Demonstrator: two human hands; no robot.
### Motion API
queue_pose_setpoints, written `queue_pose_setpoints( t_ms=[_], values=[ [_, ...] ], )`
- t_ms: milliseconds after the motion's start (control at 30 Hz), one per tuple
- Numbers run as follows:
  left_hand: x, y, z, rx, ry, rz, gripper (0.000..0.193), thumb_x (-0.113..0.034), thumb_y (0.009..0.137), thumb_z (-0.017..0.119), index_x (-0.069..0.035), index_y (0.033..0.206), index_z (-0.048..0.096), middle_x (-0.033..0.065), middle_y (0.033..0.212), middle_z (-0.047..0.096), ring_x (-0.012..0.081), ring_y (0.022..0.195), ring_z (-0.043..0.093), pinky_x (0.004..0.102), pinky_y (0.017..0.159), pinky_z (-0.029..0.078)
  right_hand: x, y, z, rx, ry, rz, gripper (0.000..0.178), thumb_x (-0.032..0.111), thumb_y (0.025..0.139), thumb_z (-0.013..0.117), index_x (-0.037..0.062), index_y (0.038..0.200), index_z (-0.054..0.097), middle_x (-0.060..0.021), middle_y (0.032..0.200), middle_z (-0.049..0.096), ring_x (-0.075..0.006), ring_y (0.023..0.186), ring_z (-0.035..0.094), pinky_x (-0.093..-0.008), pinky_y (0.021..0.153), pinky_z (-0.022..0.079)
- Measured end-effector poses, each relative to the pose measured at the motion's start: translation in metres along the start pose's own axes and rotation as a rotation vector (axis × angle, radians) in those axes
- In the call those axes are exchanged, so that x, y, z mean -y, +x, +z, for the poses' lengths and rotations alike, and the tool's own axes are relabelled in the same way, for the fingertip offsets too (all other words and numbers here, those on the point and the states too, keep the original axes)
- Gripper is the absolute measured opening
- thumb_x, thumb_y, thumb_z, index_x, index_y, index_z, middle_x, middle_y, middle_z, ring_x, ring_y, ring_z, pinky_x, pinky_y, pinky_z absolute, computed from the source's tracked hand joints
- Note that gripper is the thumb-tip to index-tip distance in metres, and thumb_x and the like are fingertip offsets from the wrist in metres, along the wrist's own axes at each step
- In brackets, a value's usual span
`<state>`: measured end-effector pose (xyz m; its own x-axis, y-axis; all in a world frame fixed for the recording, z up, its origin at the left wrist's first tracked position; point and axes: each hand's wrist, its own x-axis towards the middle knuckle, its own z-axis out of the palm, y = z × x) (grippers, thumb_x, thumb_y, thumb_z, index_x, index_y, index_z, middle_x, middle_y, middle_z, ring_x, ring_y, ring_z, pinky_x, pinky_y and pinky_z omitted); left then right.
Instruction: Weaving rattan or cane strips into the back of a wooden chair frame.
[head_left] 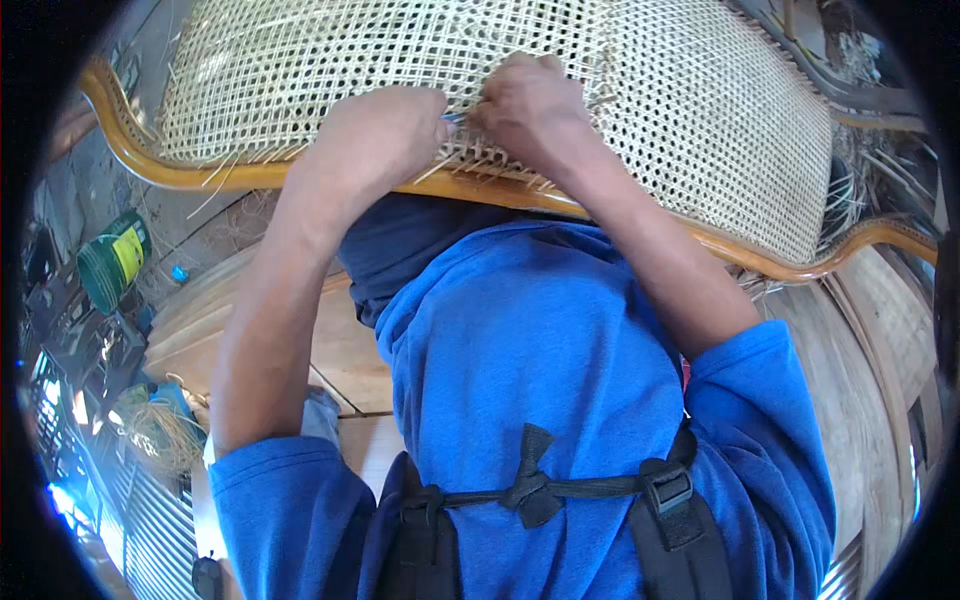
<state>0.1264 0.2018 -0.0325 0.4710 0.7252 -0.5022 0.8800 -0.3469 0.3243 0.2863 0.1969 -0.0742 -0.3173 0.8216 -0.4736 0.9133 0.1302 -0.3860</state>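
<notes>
A pale cane webbing panel with an open lattice weave stretches over a curved, varnished wooden frame in front of my body. My left hand is closed low over the weave, near the frame's close edge. A small bluish bit shows by its fingertips, too little to name. Just to the right, my right hand is curled with its fingers against the cane. What its fingers pinch is hidden. Loose cane ends stick out along the frame below both hands.
A dark green container with a yellow label lies on the left. Below it sits a tangle of cane strands. Wooden boards lie at right, and a dark curved frame piece stands at the far right.
</notes>
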Motion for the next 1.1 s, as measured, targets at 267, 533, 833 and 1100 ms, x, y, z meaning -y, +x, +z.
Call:
queue_pose_setpoints(
  t_ms=[267, 533, 833, 1100],
  values=[
    [-0.014, 0.022, -0.010, 0.188, 0.105, -0.231, 0.033, -0.031, 0.081, 0.054, 0.000, 0.076, 0.065, 0.0208, 0.077, 0.063, 0.0358, 0.076, 0.063, 0.0446, 0.070, 0.050, -0.009, 0.000, 0.002, -0.035, 0.013, -0.215, 0.022, 0.017, 0.080, 0.055, 0.0035, 0.092, 0.067, -0.0135, 0.105, 0.060, -0.0317, 0.101, 0.054, -0.0397, 0.087, 0.047],
    [-0.006, -0.028, -0.005, -0.014, 0.182, -0.282, 0.037, -0.037, 0.084, 0.051, -0.001, 0.077, 0.061, 0.0207, 0.077, 0.062, 0.0373, 0.077, 0.060, 0.0474, 0.069, 0.047, -0.030, 0.002, 0.008, -0.211, 0.190, -0.502, 0.009, 0.017, 0.080, 0.060, 0.0100, 0.085, 0.062, -0.0070, 0.092, 0.059, -0.0264, 0.090, 0.058, -0.0359, 0.078, 0.048],
    [-0.016, -0.065, 0.001, -0.133, 0.004, -0.562, 0.038, -0.038, 0.087, 0.048, -0.005, 0.076, 0.064, 0.0170, 0.075, 0.063, 0.0362, 0.073, 0.061, 0.0478, 0.065, 0.047, -0.020, 0.020, -0.012, 0.066, 0.329, -0.282, 0.019, 0.024, 0.084, 0.060, 0.0105, 0.096, 0.066, -0.0082, 0.089, 0.064, -0.0212, 0.084, 0.061, -0.0330, 0.077, 0.049],
    [-0.017, -0.055, -0.024, -0.205, 0.077, -0.328, 0.034, -0.033, 0.086, 0.050, -0.003, 0.075, 0.063, 0.0178, 0.073, 0.061, 0.0362, 0.072, 0.060, 0.0471, 0.064, 0.046, 0.002, -0.001, -0.012, 0.149, 0.624, -0.292, 0.026, 0.028, 0.088, 0.061, 0.0035, 0.094, 0.067, -0.0023, 0.066, 0.057, -0.0070, 0.061, 0.049, -0.0262, 0.057, 0.043]
  ],
)
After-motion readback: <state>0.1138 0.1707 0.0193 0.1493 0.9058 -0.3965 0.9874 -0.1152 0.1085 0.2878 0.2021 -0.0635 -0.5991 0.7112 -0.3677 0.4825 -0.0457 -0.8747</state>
